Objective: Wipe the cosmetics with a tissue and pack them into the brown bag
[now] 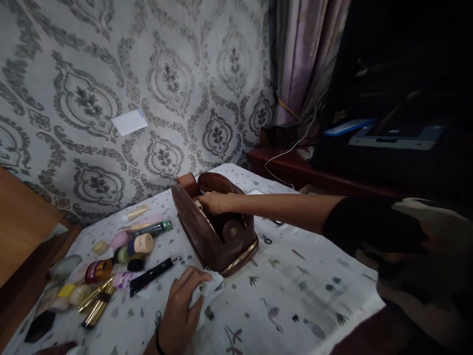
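Observation:
A brown cosmetic bag [201, 236] with a gold zipper stands unzipped on the patterned cloth. My right hand [213, 203] reaches down into its opening. A small pale patch shows by those fingertips; most of the fingers are hidden, so I cannot tell whether they grip anything. My left hand [185, 303], with a dark band at the wrist, is closed around a crumpled white tissue [207, 291] in front of the bag. Just left of the bag lies a black tube [148, 276] with a silvery tip.
Several cosmetics lie at the left, among them a red jar with a gold lid [98, 270], gold tubes [98, 305] and a green-capped tube [153, 229]. A phone [254, 192] lies partly hidden behind my right forearm. A white cable [271, 170] runs down at the back right.

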The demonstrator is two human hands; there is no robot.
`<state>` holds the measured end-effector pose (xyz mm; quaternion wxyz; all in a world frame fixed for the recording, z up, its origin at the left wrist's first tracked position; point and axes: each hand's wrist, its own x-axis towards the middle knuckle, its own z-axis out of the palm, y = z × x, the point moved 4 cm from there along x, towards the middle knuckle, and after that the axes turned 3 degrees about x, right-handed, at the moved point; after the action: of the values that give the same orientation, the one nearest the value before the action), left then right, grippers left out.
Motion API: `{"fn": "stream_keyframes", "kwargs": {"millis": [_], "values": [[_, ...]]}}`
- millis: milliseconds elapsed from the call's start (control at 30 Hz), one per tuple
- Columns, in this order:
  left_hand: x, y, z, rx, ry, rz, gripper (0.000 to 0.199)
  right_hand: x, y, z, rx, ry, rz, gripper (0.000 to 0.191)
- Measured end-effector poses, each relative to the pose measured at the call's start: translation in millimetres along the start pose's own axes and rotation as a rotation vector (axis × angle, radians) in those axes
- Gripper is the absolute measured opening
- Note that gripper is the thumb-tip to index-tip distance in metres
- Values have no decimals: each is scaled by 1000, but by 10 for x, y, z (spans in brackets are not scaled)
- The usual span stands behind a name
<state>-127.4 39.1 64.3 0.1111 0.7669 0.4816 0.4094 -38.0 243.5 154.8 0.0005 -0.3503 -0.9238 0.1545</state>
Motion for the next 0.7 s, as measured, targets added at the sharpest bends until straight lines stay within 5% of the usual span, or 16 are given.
{"fn": "stream_keyframes", "kwargs": {"millis": [367,700], "values": [[-29,-39,10,-4,-32,6,35,-89,-93,6,-103,-6,-13,39],[-17,-39,0,-4,-26,-10,32,-316,-214,-416,-222,47,-99,30]]}}
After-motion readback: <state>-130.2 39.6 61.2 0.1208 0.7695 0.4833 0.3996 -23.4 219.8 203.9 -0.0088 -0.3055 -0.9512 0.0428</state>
